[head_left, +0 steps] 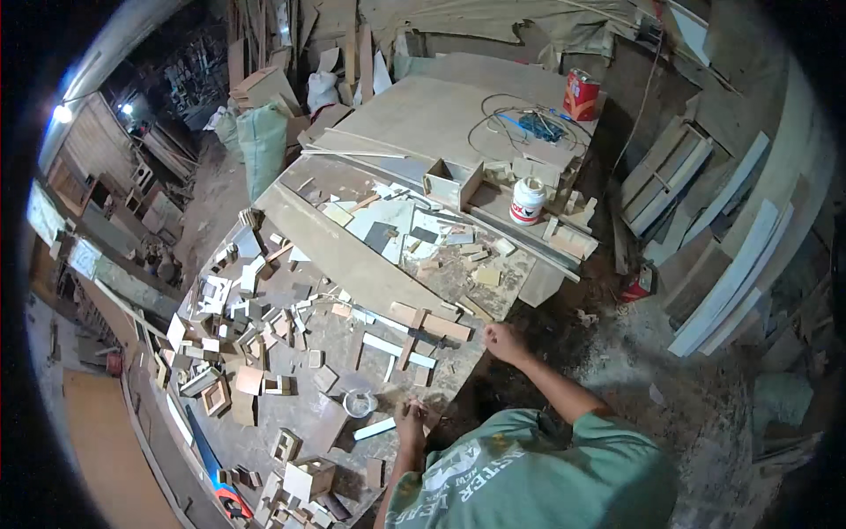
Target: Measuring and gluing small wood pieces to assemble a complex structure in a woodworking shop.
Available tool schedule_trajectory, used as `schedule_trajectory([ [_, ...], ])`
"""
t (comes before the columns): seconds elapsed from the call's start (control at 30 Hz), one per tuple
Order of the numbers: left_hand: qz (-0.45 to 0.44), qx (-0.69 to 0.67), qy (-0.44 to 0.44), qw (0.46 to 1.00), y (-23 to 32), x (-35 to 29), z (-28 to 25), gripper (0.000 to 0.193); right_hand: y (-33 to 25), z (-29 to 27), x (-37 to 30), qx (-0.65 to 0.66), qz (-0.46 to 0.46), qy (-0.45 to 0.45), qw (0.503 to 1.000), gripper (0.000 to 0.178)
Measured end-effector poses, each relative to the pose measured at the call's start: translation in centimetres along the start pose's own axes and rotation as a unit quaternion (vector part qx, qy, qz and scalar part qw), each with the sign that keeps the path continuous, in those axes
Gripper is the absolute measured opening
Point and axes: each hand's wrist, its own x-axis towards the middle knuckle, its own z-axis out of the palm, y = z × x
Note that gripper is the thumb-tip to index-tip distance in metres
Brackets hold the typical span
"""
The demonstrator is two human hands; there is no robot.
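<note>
Running through the middle of the workshop is a worn workbench [454, 370], its top scattered with wood scraps [251, 335], densest on the left. A long tan board [352, 234] lies slantwise across it. Farther back: an open wooden box [452, 182], a white bottle [527, 201], a big flat panel [423, 101] with a red can [581, 95] on its far right corner. Handsaw [207, 450], blue blade and orange handle, at the near left. Pale sack [263, 141] on the floor, upper left; boards [731, 264] lean at the right. Lamps glow upper left.

Things by the hands: a round cup [359, 403], whitish and translucent, on the near part of the bench; a narrow white strip [374, 429] just below it, lying slantwise; a tan strip [449, 326], flat, near the bench's right edge, with darker pieces crossing beside it.

Person in a green shirt [538, 458] bends in from the lower right. Left hand [411, 423] is low over the bench, fingers bent down, right of the cup, by the strip's end; can't tell whether it grips anything. Right hand [504, 342], arm reaching forward, is at the bench edge near the tan strip, fingers curled in; contents can't be told.
</note>
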Motion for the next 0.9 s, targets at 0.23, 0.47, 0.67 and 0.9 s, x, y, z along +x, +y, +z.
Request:
schedule_trajectory([
  [0.23,0.038,-0.003,0.037,0.999,1.5,3.9,5.4,0.011,7.2,-3.6,13.8,-0.172,0.012,0.04,0.984,0.018],
  [0.47,-0.02,-0.079,0.083,0.993,1.5,2.5,8.2,0.024,8.3,-2.3,24.0,-0.245,-0.121,0.076,0.959,0.026],
  [0.67,-0.026,-0.085,0.112,0.99,1.7,1.3,8.9,0.024,7.7,-1.3,26.7,-0.197,-0.099,0.009,0.975,0.02],
  [0.9,-0.024,-0.055,0.131,0.99,1.4,2.3,8.8,0.027,7.3,-1.9,25.6,0.181,0.01,-0.038,0.983,0.024],
])
